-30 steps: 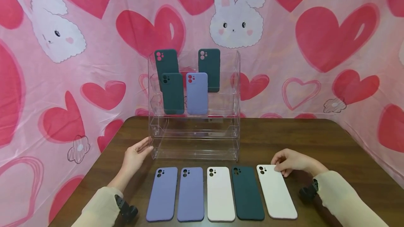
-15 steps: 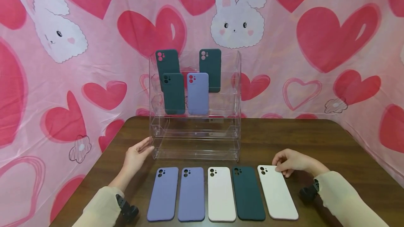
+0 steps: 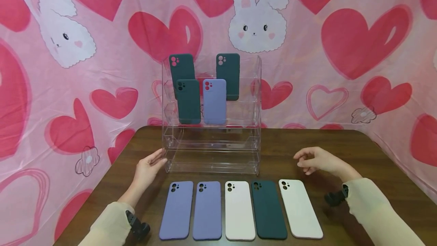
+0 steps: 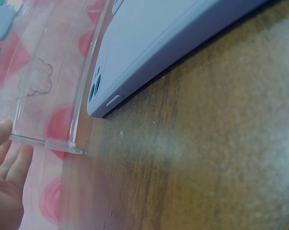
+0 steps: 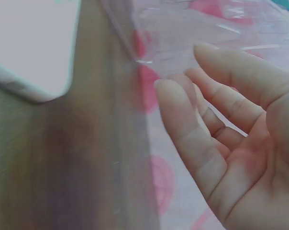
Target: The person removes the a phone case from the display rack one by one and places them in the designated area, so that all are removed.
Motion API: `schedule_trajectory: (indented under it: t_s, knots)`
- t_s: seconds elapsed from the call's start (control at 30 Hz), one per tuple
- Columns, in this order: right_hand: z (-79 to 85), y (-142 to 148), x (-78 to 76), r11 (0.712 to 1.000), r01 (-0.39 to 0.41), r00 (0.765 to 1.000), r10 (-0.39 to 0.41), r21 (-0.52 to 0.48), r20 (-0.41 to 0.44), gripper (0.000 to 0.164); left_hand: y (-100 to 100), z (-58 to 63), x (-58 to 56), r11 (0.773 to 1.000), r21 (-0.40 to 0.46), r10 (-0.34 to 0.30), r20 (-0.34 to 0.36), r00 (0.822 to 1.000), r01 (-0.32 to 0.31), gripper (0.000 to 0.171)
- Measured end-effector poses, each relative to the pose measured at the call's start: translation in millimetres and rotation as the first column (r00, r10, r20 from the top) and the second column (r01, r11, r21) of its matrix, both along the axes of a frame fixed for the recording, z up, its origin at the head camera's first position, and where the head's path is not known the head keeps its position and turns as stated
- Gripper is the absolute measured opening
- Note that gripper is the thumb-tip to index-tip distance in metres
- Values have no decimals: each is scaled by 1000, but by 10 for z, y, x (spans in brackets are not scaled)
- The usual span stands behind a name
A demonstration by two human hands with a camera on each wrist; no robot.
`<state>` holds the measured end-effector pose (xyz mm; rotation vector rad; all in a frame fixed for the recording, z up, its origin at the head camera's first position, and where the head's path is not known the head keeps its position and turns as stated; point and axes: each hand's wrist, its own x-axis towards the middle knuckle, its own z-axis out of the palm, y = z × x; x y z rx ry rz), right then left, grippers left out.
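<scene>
In the head view, my left hand (image 3: 146,171) holds the lower left side edge of a clear tiered display rack (image 3: 213,168). The left wrist view has the thumb and fingers (image 4: 21,165) on either side of that edge. My right hand (image 3: 319,160) is over the table behind a white phone case (image 3: 300,210), its fingers loosely bent with nothing between them. Left of that case lie a dark green phone case (image 3: 269,210), another white phone case (image 3: 239,212) and two purple phone cases (image 3: 207,212), all flat in a row with camera holes toward the rack.
Dark green phone cases (image 3: 189,103) and a lilac phone case (image 3: 214,103) stand in the rack's upper tiers. The brown wooden table (image 3: 290,143) reaches back to a pink heart-and-rabbit cloth (image 3: 300,60). A small black wrist camera (image 3: 336,196) sits at my right sleeve.
My right hand has let go of the top corner of the rightmost white phone case and moved up and back from it. The left hand stays at the rack.
</scene>
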<state>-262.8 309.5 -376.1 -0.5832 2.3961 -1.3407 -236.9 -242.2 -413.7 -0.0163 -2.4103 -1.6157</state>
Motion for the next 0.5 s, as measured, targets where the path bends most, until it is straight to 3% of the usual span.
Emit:
schedule_trajectory:
  t_s: [0.3, 0.5]
  knots:
    - [444, -108, -145, 986, 148, 982, -156, -81, -104, 41, 1, -18, -8, 1000, 4, 7, -10, 1000, -7, 44]
    - [768, -311, -214, 976, 156, 962, -185, -154, -203, 40, -5, -16, -5, 1000, 3, 10, -1, 1000, -10, 44]
